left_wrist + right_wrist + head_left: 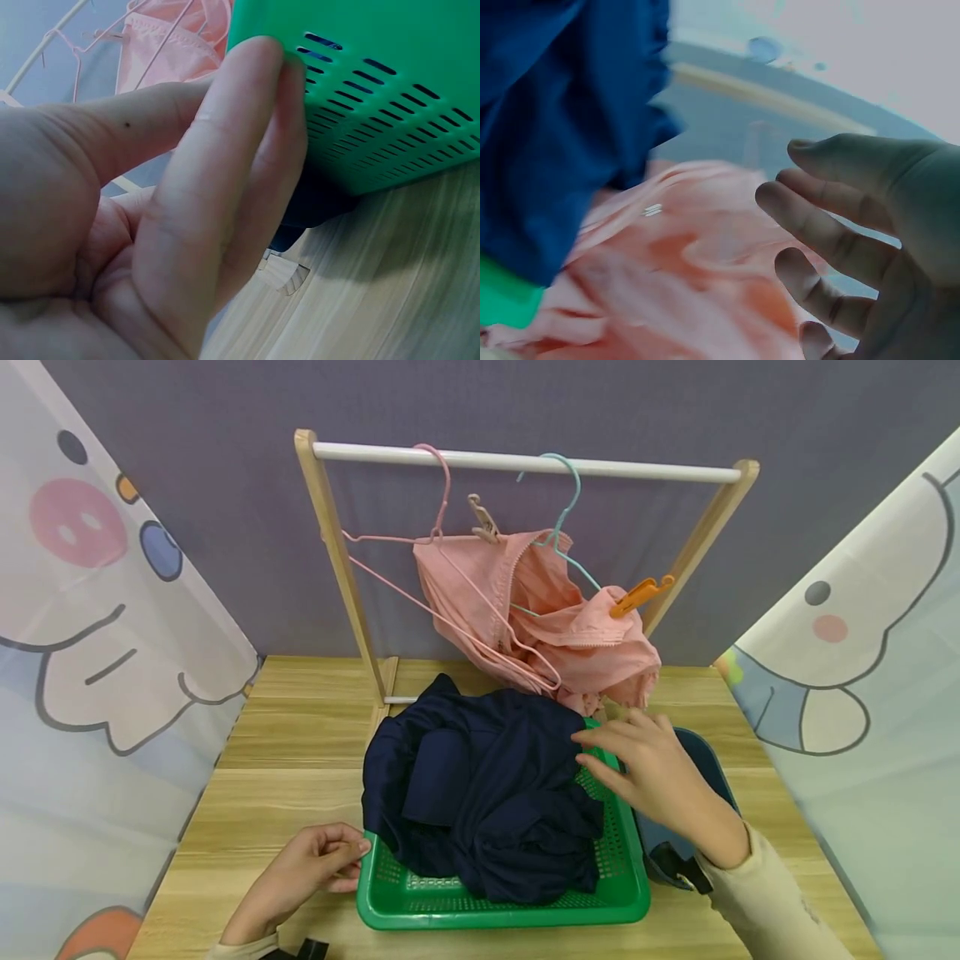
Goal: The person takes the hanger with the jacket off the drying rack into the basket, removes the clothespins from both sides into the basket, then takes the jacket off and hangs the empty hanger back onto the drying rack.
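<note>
A green slotted basket (420, 902) sits on the wooden table and holds a crumpled navy garment (487, 785). My left hand (351, 857) rests at the basket's front left corner. In the left wrist view its straight fingers (225, 172) press flat against the green wall (390, 90). My right hand (600, 753) hovers over the basket's right rim with fingers spread and loose (817, 225), holding nothing. It is beside the navy cloth (562, 112) and just below a pink garment (555, 627) that hangs low.
A wooden rack with a white rail (525, 462) stands at the back. It carries a pink hanger (442, 485), a light blue hanger (570, 493) and two clips (641, 593). A dark blue-grey container (705, 760) lies under my right forearm. Printed curtains flank the table.
</note>
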### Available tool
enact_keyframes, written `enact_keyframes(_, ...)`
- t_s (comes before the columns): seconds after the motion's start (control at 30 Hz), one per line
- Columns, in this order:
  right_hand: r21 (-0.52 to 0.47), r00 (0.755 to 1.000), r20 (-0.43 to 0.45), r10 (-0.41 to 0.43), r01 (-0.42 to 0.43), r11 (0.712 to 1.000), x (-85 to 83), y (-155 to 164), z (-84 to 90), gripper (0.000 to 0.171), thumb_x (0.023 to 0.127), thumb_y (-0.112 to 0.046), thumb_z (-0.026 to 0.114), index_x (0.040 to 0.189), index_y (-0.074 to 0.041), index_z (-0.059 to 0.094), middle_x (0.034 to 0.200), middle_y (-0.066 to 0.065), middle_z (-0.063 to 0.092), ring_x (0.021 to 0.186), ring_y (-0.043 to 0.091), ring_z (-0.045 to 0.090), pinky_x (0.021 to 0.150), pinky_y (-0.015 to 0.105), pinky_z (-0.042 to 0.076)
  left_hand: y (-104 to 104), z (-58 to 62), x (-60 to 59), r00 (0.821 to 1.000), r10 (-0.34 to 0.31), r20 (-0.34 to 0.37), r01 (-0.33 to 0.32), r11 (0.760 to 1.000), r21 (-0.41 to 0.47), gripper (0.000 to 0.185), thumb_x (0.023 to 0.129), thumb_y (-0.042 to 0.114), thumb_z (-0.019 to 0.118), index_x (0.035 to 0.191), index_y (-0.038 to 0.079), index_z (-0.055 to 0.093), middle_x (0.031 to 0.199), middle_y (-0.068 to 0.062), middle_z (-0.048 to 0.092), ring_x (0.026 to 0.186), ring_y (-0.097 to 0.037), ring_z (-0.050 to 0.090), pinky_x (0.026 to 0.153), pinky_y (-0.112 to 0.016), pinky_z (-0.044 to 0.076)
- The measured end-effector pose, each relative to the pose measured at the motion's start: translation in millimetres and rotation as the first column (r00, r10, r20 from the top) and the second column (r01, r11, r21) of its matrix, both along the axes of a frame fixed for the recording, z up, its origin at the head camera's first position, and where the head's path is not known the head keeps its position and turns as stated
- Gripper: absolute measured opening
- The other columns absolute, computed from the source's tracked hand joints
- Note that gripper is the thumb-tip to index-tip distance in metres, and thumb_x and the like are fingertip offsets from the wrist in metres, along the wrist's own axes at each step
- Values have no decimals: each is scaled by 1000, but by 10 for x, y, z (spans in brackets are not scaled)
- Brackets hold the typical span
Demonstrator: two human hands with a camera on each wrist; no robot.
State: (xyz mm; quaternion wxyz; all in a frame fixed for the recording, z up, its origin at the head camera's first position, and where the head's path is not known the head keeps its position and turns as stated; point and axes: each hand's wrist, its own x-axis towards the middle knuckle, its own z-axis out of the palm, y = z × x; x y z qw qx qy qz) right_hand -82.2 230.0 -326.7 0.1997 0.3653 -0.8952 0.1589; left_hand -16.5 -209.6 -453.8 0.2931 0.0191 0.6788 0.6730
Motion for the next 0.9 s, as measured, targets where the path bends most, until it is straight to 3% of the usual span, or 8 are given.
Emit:
enact_keyframes(0.1,88,999,6,-50,49,995,-248,2,-132,30,96,-38,69,109,-12,76,102,4,73,87,26,56,66,42,40,7,-10,-6,1000,-1,-2,1,1000,-1,31,101,21,64,109,-9,63,93,-17,68,87,-28,70,75,-39,61)
enact_keyframes(0.2,165,996,25,-86,81,983,-459,-28,-241,28,85,-21,82,108,-8,75,104,9,71,93,32,60,75,47,49,11,-21,-10,1000,-6,-8,6,1000,-3,31,101,21,64,108,-9,63,94,-17,69,87,-27,70,75,-39,61)
enact_keyframes(0.33,246,990,74,-120,99,964,-663,-105,-368,29,85,-17,81,110,-4,73,105,11,70,97,33,64,85,50,53,5,-32,-13,1000,-8,-10,8,1000,-1,31,101,21,64,109,-9,63,94,-18,69,87,-28,70,75,-40,61)
enact_keyframes(0.4,287,986,94,-135,104,952,-738,-152,-433,29,86,-18,81,110,-3,73,105,12,70,96,33,64,83,48,55,0,-34,-14,1000,-9,-9,9,1000,-1,31,101,21,63,109,-9,63,95,-18,69,88,-28,70,75,-40,60)
enact_keyframes(0.63,344,989,50,-139,113,932,-873,-234,-623,20,84,-13,80,101,-6,73,96,11,68,90,34,64,80,50,53,-4,-41,-26,1000,-9,-6,9,1000,2,32,101,21,64,109,-10,63,93,-18,69,86,-27,70,74,-39,61)
enact_keyframes(0.9,358,989,15,-146,131,924,-926,-285,-668,6,85,-14,78,88,-13,72,95,7,69,95,34,62,79,51,48,-6,-35,-38,1000,-4,8,4,1000,-3,33,101,21,63,109,-10,62,92,-16,70,85,-26,70,74,-38,61)
